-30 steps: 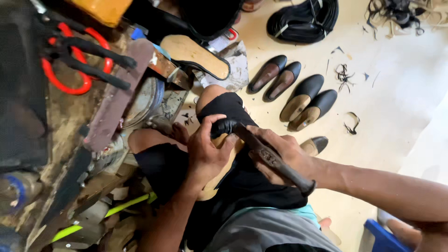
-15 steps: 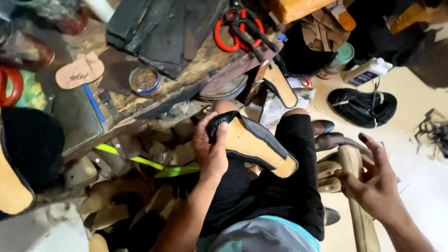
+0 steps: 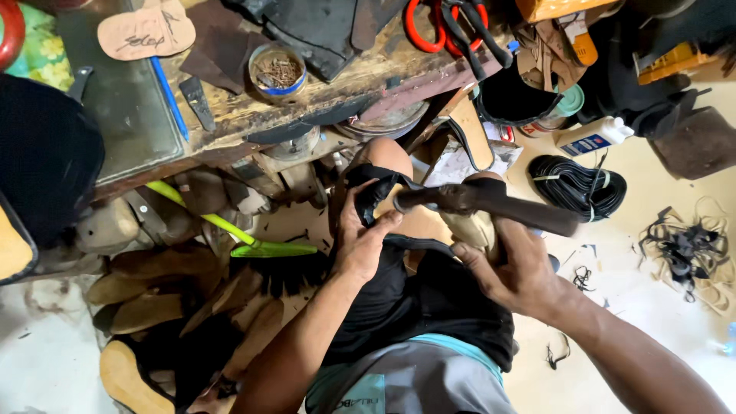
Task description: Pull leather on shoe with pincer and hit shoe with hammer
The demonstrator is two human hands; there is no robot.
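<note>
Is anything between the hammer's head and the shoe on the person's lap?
Nothing visible. The right hand holds the hammer with its head right at the shoe. The left hand grips the shoe's black upper beside that spot, not across it.
</note>
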